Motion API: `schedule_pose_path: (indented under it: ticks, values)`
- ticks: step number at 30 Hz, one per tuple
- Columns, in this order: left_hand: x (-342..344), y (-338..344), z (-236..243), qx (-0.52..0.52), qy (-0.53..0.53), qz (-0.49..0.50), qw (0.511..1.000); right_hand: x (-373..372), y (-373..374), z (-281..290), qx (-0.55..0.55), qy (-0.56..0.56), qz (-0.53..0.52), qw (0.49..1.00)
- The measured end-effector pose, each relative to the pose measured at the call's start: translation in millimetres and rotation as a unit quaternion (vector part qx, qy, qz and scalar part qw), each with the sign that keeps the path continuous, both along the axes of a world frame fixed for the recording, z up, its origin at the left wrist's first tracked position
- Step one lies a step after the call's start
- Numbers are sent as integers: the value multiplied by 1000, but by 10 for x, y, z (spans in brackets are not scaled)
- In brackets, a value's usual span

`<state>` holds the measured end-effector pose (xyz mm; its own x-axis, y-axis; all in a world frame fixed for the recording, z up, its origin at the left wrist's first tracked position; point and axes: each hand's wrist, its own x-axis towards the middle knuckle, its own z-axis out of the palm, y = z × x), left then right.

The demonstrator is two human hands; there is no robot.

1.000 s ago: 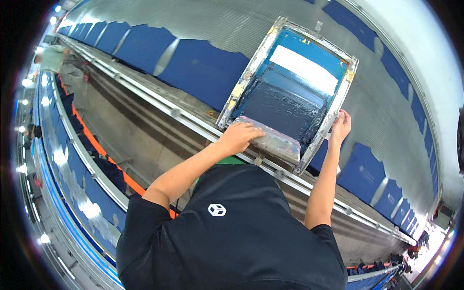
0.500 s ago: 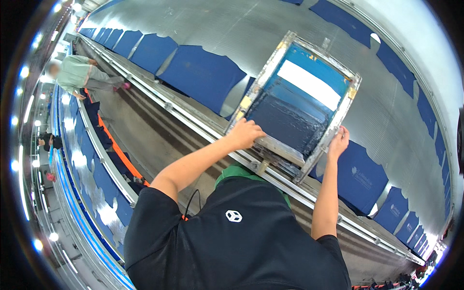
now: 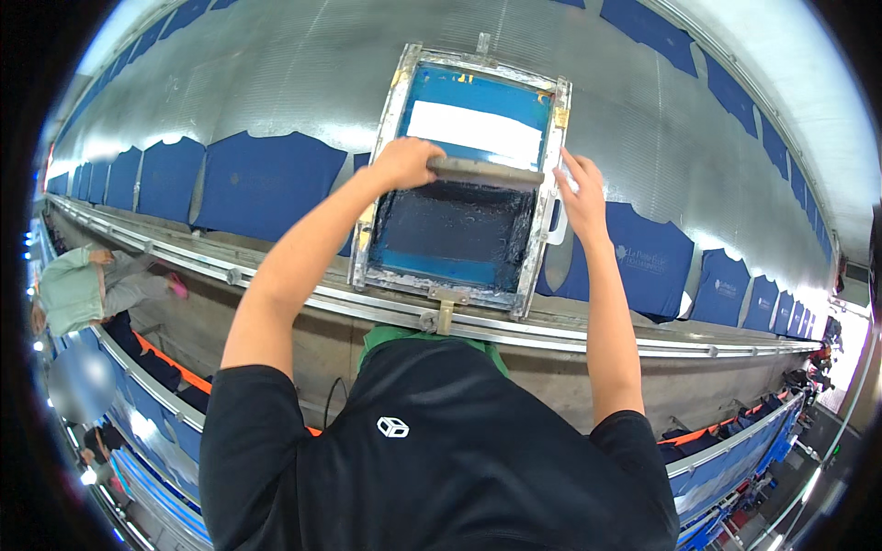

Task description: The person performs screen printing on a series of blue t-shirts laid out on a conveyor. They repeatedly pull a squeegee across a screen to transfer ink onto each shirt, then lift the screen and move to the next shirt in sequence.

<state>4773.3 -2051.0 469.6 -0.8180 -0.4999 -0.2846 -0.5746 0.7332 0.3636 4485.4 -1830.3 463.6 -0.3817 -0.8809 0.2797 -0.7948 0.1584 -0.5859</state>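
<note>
Squeegee (image 3: 491,172) farther up the frame (image 3: 396,101)

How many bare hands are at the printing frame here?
2. The left hand grips the left end of the squeegee inside the frame; the right hand is at the frame's right side, contact unclear. Neither is hidden.

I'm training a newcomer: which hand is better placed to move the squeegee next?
Left, I'd judge: the left hand grips the squeegee near its left end, while the right hand is only beside the frame.
</note>
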Motion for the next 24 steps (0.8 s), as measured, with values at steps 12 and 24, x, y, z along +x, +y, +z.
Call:
schedule_pose_path:
  ticks: [12, 24]
  values:
    - [69, 238, -186, -32, -10, 3, 999, 569, -145, -124, 254, 13, 28, 967]
    - [1393, 1996, 10, -62, 38, 7, 997, 1905, 1464, -12, 150, -18, 47, 987]
